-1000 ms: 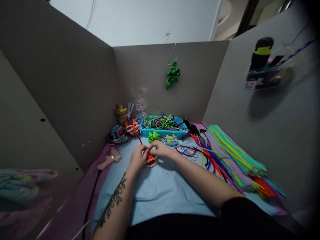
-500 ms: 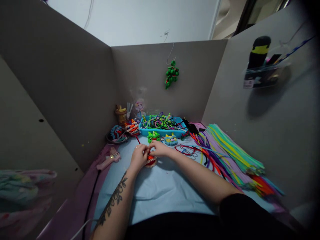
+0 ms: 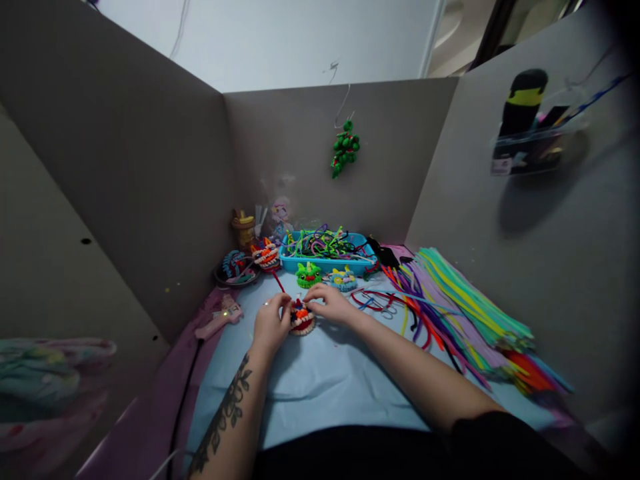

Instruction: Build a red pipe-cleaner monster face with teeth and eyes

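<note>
An orange, red and cream pipe-cleaner figure (image 3: 303, 323) sits on the blue sheet between my hands. My left hand (image 3: 271, 323) grips its left side with fingers bent; a ring shows on one finger. On the opposite side, my right hand (image 3: 331, 305) pinches the upper edge with thumb and fingertips. A dark red pipe cleaner (image 3: 278, 282) sticks up behind my left fingers. Just beyond the figure sit a green pipe-cleaner creature (image 3: 309, 274) and a blue and yellow one (image 3: 343, 279). My fingertips partly cover the figure's sides.
A blue tray (image 3: 327, 265) of tangled pipe-cleaner pieces stands at the back. Bundles of long pipe cleaners (image 3: 460, 303) lie on the right, near scissors (image 3: 387, 309). A pink glue gun (image 3: 220, 318) and a dark bowl (image 3: 235, 280) are on the left. Grey panels (image 3: 330, 193) enclose three sides.
My hands have moved slightly apart, the left one leftward and the right one a little rightward, uncovering more of the figure's top. The figure stays in nearly the same place.
</note>
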`<state>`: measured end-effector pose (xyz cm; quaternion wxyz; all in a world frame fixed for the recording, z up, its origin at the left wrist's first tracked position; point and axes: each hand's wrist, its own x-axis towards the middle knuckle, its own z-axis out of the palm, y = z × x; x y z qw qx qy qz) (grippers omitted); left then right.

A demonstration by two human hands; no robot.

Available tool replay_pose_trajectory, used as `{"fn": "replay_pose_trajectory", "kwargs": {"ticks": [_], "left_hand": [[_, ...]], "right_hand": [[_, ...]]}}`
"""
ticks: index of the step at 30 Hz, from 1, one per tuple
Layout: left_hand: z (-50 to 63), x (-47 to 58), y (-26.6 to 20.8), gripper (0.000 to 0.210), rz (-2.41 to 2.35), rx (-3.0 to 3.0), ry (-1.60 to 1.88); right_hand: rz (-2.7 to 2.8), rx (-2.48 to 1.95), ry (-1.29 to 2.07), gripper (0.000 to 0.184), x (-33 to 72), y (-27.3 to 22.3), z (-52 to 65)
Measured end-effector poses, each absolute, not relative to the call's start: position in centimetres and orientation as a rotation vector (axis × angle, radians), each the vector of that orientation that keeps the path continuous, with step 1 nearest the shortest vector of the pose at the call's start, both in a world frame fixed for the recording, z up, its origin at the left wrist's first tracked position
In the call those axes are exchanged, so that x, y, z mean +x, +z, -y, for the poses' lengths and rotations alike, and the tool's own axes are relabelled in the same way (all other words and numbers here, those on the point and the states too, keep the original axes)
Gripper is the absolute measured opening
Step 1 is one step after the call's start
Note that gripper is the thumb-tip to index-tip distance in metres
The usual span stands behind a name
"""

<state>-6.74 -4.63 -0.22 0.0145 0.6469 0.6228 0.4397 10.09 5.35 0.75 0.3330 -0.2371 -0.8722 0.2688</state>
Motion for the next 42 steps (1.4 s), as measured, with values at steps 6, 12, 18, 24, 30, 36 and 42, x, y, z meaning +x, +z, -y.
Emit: {"fn": "replay_pose_trajectory", "kwargs": {"ticks": [6, 12, 18, 24, 30, 36, 42], "left_hand": [[5.2, -6.2, 0.0, 0.009, -1.981, 2.108, 1.264], [5.3, -6.1, 0.5, 0.012, -2.083, 2.301, 1.075], [5.0, -6.3, 0.6, 0.011, -2.004, 2.26, 1.175], [4.6, -6.6, -0.1, 0.017, -1.951, 2.098, 1.277], [4.4, -6.7, -0.2, 0.019, -1.97, 2.06, 1.255], [4.4, -6.6, -0.1, 0.013, -1.923, 2.033, 1.359], [3.9, -6.5, -0.6, 0.023, -1.857, 1.872, 1.38]], "right_hand": [[2.27, -0.57, 0.521, 0.018, 9.7, -0.4, -3.9], [2.324, -0.541, 0.395, 0.018, 9.9, -0.4, -3.8], [2.292, -0.551, 0.462, 0.016, 9.8, -0.4, -4.0], [2.211, -0.611, 0.705, 0.015, 8.9, -0.2, -4.7], [2.186, -0.641, 0.781, 0.016, 8.3, -0.7, -5.3], [2.112, -0.615, 0.869, 0.017, 9.0, 0.0, -5.1], [2.223, -0.541, 0.712, 0.017, 8.2, 1.5, -4.5]]}}
